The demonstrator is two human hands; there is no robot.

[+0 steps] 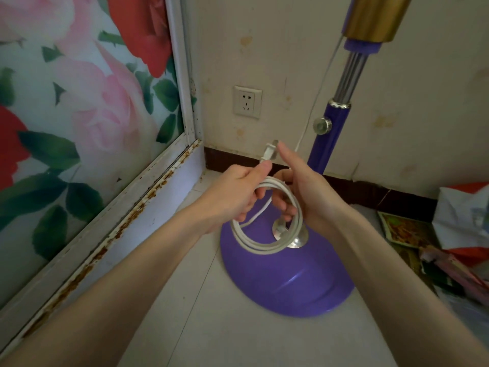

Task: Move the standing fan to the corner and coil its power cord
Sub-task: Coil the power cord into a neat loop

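Over floor tiles (185,313), left hand (232,194) and right hand (304,189) clasp cord (264,245).

Standing fan (287,282) stood on the tiled floor (211,327) near its back corner, purple base close to the skirting, pole upright. White power cord (264,246) hung coiled in loops above the base. Left hand (232,197) pinched the coil top just below the plug (270,152). Right hand (307,192) had fingers curled through the loops, index finger raised beside the plug. Wall socket (247,102) behind. Bags (460,221) cluttered the floor's right edge.
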